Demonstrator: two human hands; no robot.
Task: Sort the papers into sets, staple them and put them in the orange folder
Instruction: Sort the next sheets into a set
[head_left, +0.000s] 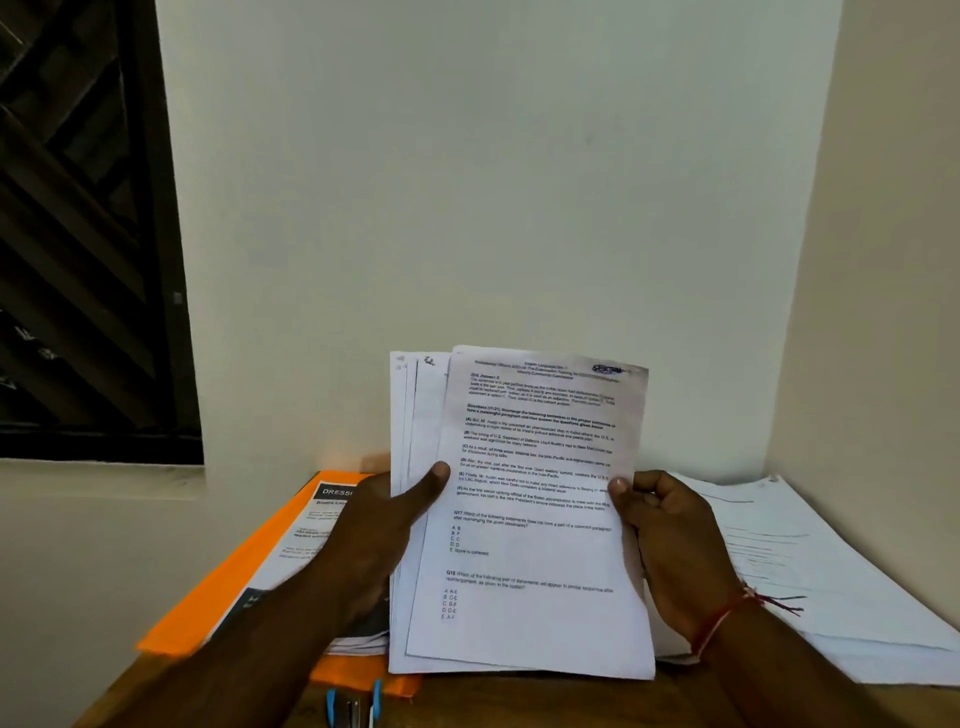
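Observation:
A stack of printed papers (524, 519) is held upright in front of me, fanned slightly at the top left. My left hand (379, 530) grips its left edge, thumb pressed on the front sheet. My right hand (670, 530) holds the right edge, thumb on the front; a red thread circles that wrist. The orange folder (234, 577) lies on the table at the left, with a printed sheet (311, 530) resting on it. A blue stapler (353, 706) shows at the bottom edge, just below the folder's near corner.
More white papers (810, 571) lie spread on the wooden table (519, 701) at the right, against the wall corner. A dark window (88, 234) is at the upper left. The table sits tight against the walls.

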